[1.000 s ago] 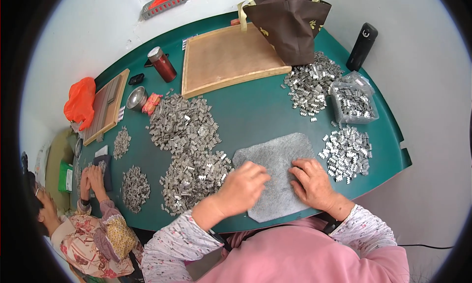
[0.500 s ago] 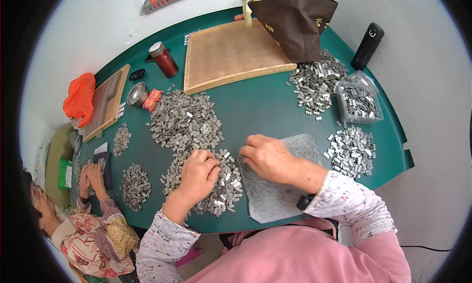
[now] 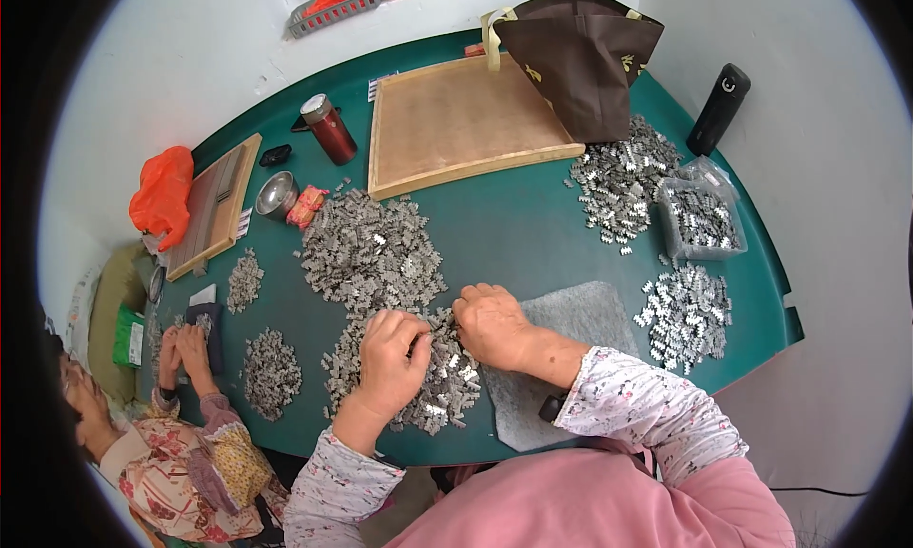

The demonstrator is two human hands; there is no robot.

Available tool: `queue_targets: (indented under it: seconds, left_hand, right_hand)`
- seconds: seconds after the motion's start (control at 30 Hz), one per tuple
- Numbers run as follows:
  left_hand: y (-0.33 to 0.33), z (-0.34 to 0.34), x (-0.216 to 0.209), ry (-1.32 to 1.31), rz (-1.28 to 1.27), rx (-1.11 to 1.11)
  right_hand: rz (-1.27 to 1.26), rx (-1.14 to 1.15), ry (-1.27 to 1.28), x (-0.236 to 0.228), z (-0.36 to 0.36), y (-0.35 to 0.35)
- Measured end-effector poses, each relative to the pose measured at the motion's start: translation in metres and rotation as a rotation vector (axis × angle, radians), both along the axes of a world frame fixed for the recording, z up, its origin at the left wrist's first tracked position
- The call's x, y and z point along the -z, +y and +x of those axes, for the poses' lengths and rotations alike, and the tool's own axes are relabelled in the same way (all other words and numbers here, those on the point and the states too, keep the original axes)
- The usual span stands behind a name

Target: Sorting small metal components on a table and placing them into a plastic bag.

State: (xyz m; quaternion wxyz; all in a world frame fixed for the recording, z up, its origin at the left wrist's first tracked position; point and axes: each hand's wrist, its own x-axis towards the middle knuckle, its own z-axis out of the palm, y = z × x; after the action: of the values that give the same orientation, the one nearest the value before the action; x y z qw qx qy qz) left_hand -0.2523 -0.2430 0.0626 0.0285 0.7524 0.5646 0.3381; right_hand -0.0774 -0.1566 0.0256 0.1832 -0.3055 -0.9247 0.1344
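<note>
Over a near pile of small silver-grey toothed metal pieces [image 3: 439, 396], my left hand [image 3: 392, 358] is closed, thumb and fingertips drawn together. Something small and dark seems to show at its fingertips, too small to make out. Just right of it, my right hand [image 3: 493, 327] is closed with curled fingers at the pile's right edge; its fingertips are hidden. Under my right wrist lies a grey felt-like mat [image 3: 580, 320]. A larger pile of the same pieces [image 3: 369, 248] joins the near pile on its far side.
Toward the back stand a wooden tray [image 3: 466, 120], a brown bag [image 3: 580, 68] and a red flask [image 3: 329, 129]. On the right are loose metal pieces [image 3: 687, 315], a plastic tub [image 3: 709, 248] and a black bottle [image 3: 718, 110]. A co-worker's hands [image 3: 190, 353] are at the left.
My right hand has moved left from above the grey mat to the pile's edge, close to my left hand. My left hand stays over the pile. The whole view has shifted slightly.
</note>
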Motion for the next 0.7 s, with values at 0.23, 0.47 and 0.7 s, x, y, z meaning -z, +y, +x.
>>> queue_targets:
  seconds: [0.23, 0.47, 0.7]
  left_hand:
    - [-0.006, 0.009, -0.005, -0.692, -0.41, -0.085]
    - [-0.002, 0.011, -0.004, -1.366, -0.736, 0.086]
    - [0.006, 0.002, -0.005, -1.356, -0.631, -0.054]
  right_hand:
    - [-0.046, -0.257, 0.556, -0.037, 0.015, -0.002]
    - [-0.034, -0.322, 0.613, -0.041, 0.018, -0.006]
    - [-0.287, 0.102, 0.442, -0.015, 0.002, 0.046]
